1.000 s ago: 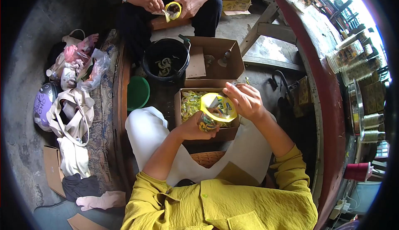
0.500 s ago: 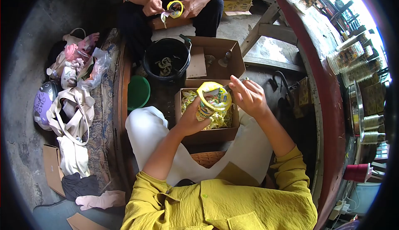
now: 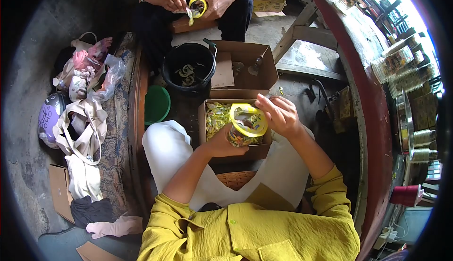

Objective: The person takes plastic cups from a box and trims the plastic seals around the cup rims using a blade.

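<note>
My left hand [image 3: 225, 142] is wrapped around the side of a clear plastic jar [image 3: 243, 138] with a printed label and a wide yellow rim. The jar is tilted with its top facing me, over an open cardboard box [image 3: 226, 156] full of small yellow-wrapped pieces [image 3: 217, 119]. At the jar's right edge, my right hand [image 3: 281, 114] has its thumb and fingers drawn together against the yellow rim. Whatever may be pinched between those fingers is hidden. A small yellowish scrap [image 3: 281, 91] shows just above my right hand.
Across from me a seated person's hands [image 3: 214, 7] work on a similar yellow-rimmed jar [image 3: 198, 7]. Between us stand a black bucket [image 3: 172, 70] with scraps inside and a second cardboard box [image 3: 264, 74]. A green basin [image 3: 156, 104] lies left; a red-edged bench [image 3: 351, 39] runs along the right.
Both my hands have moved slightly down and right with the jar. My right fingers have come closer together at the rim. The other person's fingers have shifted at their jar.
</note>
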{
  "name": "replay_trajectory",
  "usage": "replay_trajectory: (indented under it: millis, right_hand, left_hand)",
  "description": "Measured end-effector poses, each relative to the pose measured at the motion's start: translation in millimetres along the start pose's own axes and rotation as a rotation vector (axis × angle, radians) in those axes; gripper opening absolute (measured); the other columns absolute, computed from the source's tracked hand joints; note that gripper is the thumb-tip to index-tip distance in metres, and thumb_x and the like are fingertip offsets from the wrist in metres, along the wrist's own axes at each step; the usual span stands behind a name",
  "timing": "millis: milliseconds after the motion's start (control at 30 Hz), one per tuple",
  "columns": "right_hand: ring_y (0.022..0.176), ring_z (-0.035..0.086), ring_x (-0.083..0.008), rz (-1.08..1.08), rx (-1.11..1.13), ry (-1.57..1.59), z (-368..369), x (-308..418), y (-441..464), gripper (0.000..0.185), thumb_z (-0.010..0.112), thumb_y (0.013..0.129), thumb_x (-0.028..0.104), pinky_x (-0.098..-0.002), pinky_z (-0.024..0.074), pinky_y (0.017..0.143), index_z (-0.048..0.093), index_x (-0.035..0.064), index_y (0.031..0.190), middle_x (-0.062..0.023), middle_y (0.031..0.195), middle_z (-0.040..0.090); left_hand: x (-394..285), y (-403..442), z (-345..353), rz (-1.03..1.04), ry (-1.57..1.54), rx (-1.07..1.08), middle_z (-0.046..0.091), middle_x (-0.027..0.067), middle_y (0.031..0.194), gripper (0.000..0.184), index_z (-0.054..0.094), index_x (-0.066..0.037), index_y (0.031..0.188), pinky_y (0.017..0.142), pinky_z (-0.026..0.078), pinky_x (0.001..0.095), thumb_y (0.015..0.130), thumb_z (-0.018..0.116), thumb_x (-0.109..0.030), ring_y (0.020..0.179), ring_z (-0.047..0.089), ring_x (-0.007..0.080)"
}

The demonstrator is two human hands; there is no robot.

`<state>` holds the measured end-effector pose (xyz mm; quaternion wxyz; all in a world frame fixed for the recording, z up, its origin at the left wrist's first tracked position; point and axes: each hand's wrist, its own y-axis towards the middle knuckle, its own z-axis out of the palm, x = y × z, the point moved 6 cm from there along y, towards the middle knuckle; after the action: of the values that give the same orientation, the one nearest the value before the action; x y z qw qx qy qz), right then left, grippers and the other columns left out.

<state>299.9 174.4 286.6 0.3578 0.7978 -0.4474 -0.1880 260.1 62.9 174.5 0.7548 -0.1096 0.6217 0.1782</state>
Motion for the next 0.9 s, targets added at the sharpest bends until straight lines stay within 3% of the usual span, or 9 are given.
replay_trajectory:
  millis: [167,400,600,833,900]
  right_hand:
    - [0.059,0.056,-0.0159,-0.034,-0.025,0.045,-2.8,4.9,-1.9,0.051,0.063,0.062,-0.002,-0.0298,0.0489,0.059,0.051,-0.0059,0.112,-0.0067,0.076,0.061]
    - [0.063,0.059,-0.0163,-0.039,-0.068,0.098,-2.7,11.8,-0.2,0.049,0.065,0.063,0.005,-0.0293,0.0493,0.061,0.053,-0.0045,0.109,-0.0066,0.077,0.061]
    - [0.069,0.061,-0.0164,-0.104,-0.029,0.097,-2.0,14.5,3.5,0.027,0.063,0.067,0.01,-0.0283,0.0497,0.063,0.06,0.0033,0.093,-0.0044,0.077,0.062]
    - [0.065,0.06,-0.0174,0.086,-0.148,0.077,-3.2,-1.2,4.5,0.019,0.067,0.063,0.004,-0.0276,0.0487,0.06,0.06,0.0021,0.08,-0.0059,0.073,0.063]
    - [0.061,0.06,-0.0205,0.34,-0.216,0.051,-5.6,-18.8,-1.5,0.017,0.065,0.061,-0.004,-0.0273,0.048,0.059,0.061,-0.0005,0.078,-0.0094,0.072,0.063]
  left_hand:
    - [-6.6,-5.1,17.1,-0.105,-0.163,0.271,0.056,-0.0015,0.078,0.029,0.052,-0.008,0.09,0.063,0.044,0.023,0.065,0.067,-0.003,0.07,0.052,0.0071]
    - [-3.6,-14.3,28.8,-0.214,-0.433,0.474,0.054,0.0015,0.077,0.041,0.049,-0.004,0.103,0.059,0.044,0.0239,0.066,0.066,0.0,0.069,0.052,0.0099]
    - [-4.0,-14.7,32.5,-0.17,-0.517,0.575,0.054,0.0034,0.075,0.044,0.046,-0.003,0.107,0.057,0.044,0.024,0.068,0.067,-0.003,0.067,0.052,0.0117]
    - [-5.8,-11.5,21.1,-0.136,-0.47,0.524,0.054,0.0042,0.074,0.045,0.045,-0.004,0.108,0.057,0.044,0.0229,0.069,0.069,-0.008,0.067,0.053,0.012]
    - [-3.7,-10.8,13.9,-0.096,-0.444,0.505,0.054,0.0045,0.078,0.049,0.044,-0.003,0.111,0.059,0.044,0.0231,0.069,0.069,-0.007,0.069,0.053,0.0119]
